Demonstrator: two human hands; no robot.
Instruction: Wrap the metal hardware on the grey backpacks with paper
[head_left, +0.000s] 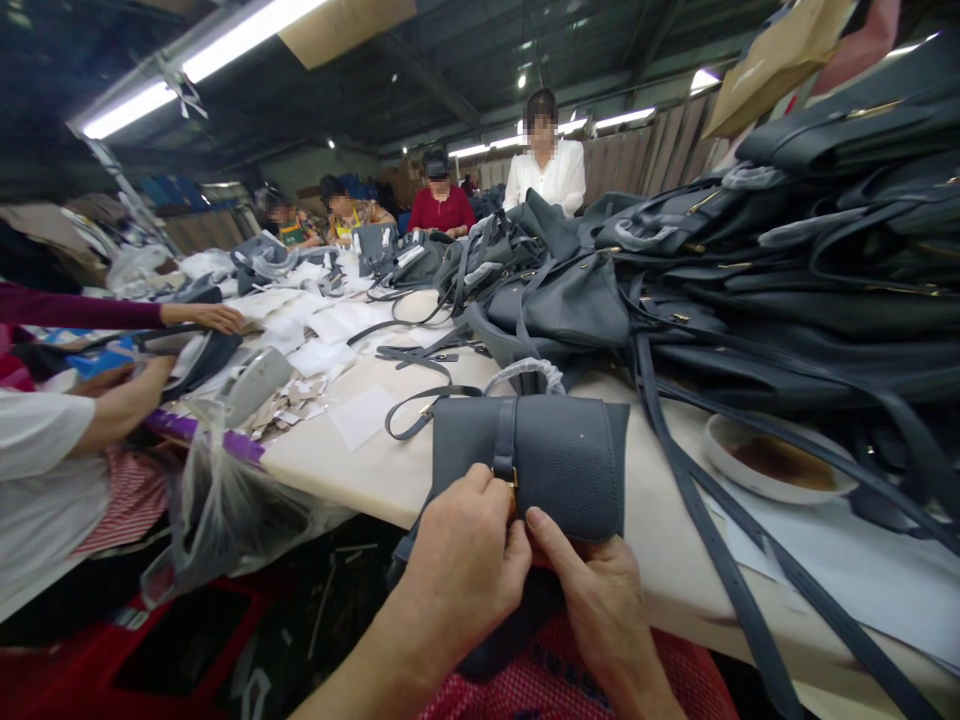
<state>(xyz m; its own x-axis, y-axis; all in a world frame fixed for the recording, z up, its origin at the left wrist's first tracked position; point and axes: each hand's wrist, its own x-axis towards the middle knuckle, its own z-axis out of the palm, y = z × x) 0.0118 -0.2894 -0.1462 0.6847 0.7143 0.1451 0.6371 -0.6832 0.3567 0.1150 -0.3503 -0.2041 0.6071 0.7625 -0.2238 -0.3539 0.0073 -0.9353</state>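
Observation:
A dark blue-grey leather handbag [570, 450] lies at the table's front edge with its flap facing me. A narrow strap [505, 430] runs down the flap to a gold-coloured buckle [514, 478]. My left hand [465, 550] is closed at the buckle, its fingers curled over the strap's end, which they hide. With the thumb on the flap's lower edge and the fingers underneath, my right hand [604, 600] grips the handbag. A wrapped handle [529, 372] stands up behind the handbag, and a thin shoulder strap [409, 415] loops out to its left.
A high pile of similar bags [825, 280] fills the right side, with long straps [720, 540] hanging over the edge. A bowl of brown liquid [780, 460] stands there. On the left are paper scraps [292, 405], a plastic bag [232, 500] and a co-worker's hands [206, 318]. Other people sit or stand behind.

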